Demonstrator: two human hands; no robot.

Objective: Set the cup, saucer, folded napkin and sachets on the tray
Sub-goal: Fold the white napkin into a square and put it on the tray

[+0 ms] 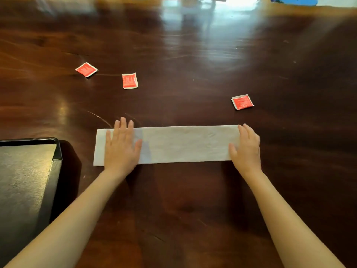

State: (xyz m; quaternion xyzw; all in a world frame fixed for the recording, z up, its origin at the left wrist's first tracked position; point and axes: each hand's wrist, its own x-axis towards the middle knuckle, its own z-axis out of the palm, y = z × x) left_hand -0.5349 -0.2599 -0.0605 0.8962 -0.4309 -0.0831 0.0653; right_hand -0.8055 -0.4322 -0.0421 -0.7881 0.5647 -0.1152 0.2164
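A white napkin (183,145), folded into a long strip, lies flat on the dark wooden table (193,200) in front of me. My left hand (120,147) presses flat on its left part, fingers straight. At the strip's right end rests my right hand (246,148), fingers extended over the edge. Three red sachets lie farther back: one at the far left (86,69), one in the middle (129,80), one to the right (242,102). The black tray (56,149) sits at the near left, nothing visible on it. No cup or saucer is in view.
A blue object (295,0) shows at the table's far right edge. Bright window glare reflects off the far tabletop.
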